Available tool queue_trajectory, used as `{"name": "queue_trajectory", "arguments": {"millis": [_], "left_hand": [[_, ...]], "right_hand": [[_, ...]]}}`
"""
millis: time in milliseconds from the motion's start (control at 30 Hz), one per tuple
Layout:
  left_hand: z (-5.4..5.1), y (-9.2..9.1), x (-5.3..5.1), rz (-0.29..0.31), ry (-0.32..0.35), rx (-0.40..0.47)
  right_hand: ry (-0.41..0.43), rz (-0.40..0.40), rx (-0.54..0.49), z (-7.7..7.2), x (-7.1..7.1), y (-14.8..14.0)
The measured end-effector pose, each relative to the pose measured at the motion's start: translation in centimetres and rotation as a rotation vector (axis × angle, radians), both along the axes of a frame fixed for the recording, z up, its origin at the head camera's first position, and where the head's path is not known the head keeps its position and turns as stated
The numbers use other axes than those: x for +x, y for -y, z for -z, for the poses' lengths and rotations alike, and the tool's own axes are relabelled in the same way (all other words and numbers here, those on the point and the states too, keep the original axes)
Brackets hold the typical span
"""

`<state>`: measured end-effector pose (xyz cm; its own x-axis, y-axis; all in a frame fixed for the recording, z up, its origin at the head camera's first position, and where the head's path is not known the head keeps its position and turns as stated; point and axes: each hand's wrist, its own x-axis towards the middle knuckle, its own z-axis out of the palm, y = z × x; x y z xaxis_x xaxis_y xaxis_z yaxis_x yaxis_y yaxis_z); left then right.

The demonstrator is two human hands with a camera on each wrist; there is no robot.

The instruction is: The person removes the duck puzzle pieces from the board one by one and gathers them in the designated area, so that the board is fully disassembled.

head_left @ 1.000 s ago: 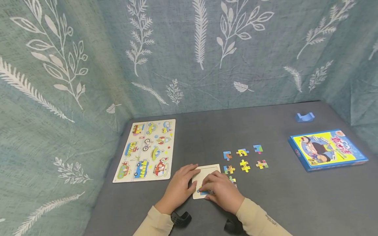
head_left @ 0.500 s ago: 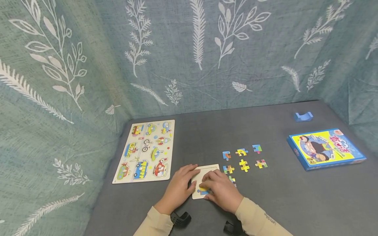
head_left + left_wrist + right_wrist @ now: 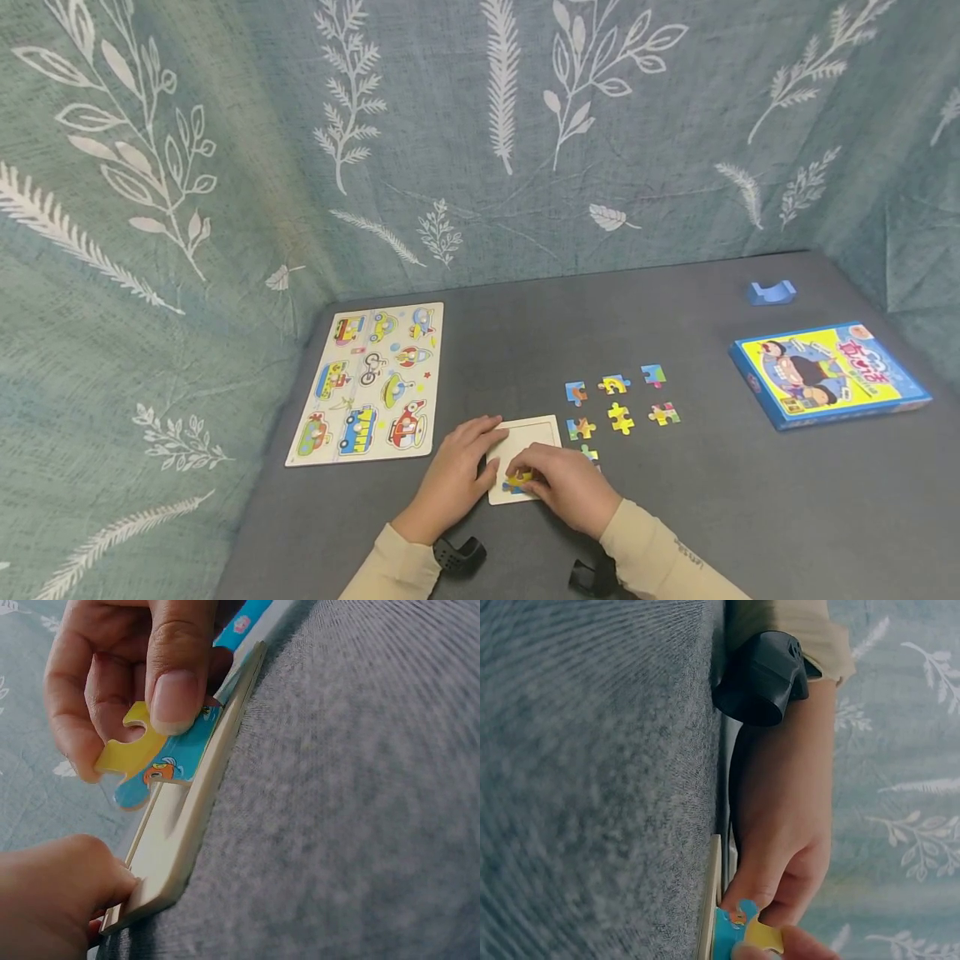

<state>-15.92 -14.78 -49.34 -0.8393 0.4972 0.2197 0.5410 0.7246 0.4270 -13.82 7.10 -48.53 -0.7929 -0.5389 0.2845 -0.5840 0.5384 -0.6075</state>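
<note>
My right hand pinches a blue and yellow jigsaw piece between thumb and fingers. The piece is tilted over the near part of a pale wooden puzzle tray; in the left wrist view its lower edge is close to the tray's rim. Whether it touches the tray floor I cannot tell. At the tray's left side, my left hand grips the rim, its thumb on the near part. The right wrist view shows the same piece at the bottom, partly hidden by my right fingertips.
Several loose jigsaw pieces lie right of the tray, one partly behind my right hand. A wooden vehicle puzzle board lies to the left. At the right are a blue and yellow box and a blue cradle-shaped block. Curtains enclose the table.
My right fingers have shifted and lifted the piece's edge, so it now tilts and shows more yellow. The left hand stays at the tray. The view shifts slightly.
</note>
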Motion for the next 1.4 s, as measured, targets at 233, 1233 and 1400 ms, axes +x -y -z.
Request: {"name": "queue_trajectory", "arguments": {"millis": [233,1233,1400], "left_hand": [[0.1,-0.1,0.1,-0.004,-0.001,0.002],[0.0,-0.3,-0.4,0.003,0.04,0.01],[0.0,0.1,-0.2,0.001,0.05,-0.002]], "right_hand": [[-0.119,0.008,-0.079,-1.3,-0.8,-1.9],[-0.153,0.18,0.181,-1.4,-1.3,-13.4],[-0.255,0.187,0.16,-2.6,-0.9,-10.2]]}}
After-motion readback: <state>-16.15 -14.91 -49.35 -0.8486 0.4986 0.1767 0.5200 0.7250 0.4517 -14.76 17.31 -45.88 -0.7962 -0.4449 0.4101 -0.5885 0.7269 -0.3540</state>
